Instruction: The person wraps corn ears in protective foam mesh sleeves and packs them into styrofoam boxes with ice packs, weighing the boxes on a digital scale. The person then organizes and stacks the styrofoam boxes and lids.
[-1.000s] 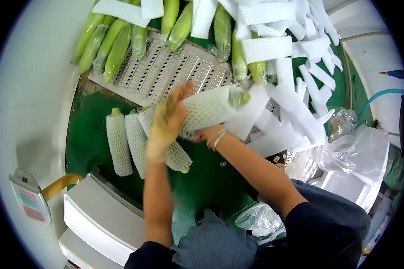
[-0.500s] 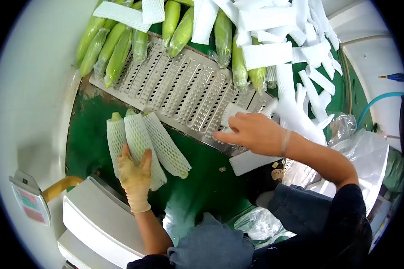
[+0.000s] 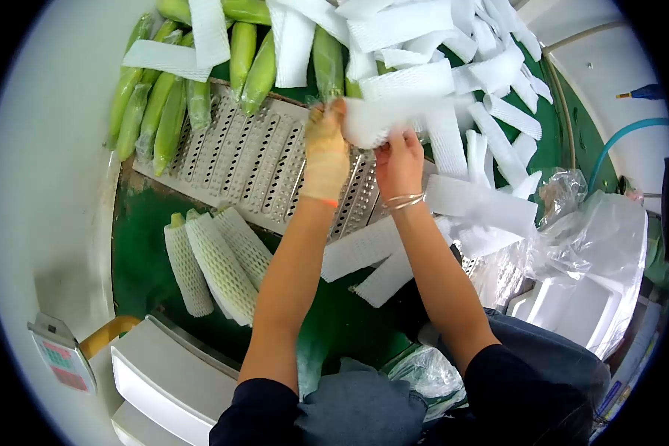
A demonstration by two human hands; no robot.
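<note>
My gloved left hand (image 3: pixel 325 160) is closed at the lower end of a long green gourd (image 3: pixel 327 63) wrapped in clear film; its fingertips partly hide that end. Beside it, my bare right hand (image 3: pixel 400 163) pinches the lower edge of a white foam net sleeve (image 3: pixel 390 119), blurred by motion. The sleeve's left end lies close to my left fingers. Three gourds in foam nets (image 3: pixel 219 260) rest side by side on the green table at the left, the rightmost partly behind my left forearm.
A perforated metal plate (image 3: pixel 238 160) lies under my hands. More film-wrapped gourds (image 3: pixel 160 119) lie at the back left. Loose foam sleeves (image 3: pixel 490 67) are heaped at the back right, with a few (image 3: pixel 483 204) beside my right forearm. A scale display (image 3: pixel 63 357) stands at the left.
My left hand has left the netted gourds and moved up and right to the wrapped gourd. My right hand has moved up with a foam sleeve. The view has shifted slightly.
</note>
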